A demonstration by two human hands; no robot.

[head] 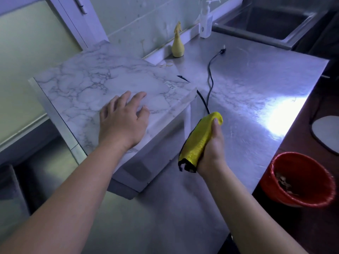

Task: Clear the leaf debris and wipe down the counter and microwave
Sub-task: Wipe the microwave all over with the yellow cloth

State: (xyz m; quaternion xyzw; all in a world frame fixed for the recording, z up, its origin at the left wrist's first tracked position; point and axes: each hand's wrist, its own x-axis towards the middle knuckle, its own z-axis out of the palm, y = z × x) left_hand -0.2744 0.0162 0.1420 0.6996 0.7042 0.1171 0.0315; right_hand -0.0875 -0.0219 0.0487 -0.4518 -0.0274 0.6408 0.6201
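Observation:
The microwave [88, 79] has a marble-patterned top and stands on the steel counter [247, 99]. My left hand [122, 121] rests flat on its top near the front right corner, fingers spread. Beside the microwave's right side, my right hand [212, 147] grips a folded yellow cloth [200, 140] with a black edge, held just above the counter. A red bin [300, 180] at the counter's right edge holds brown leaf debris.
A black power cord [211, 77] trails from the microwave across the counter, its plug lying loose. A yellow spray bottle [177, 46] and a clear pump bottle [206, 21] stand by the wall. A steel sink [271, 21] lies at the far right.

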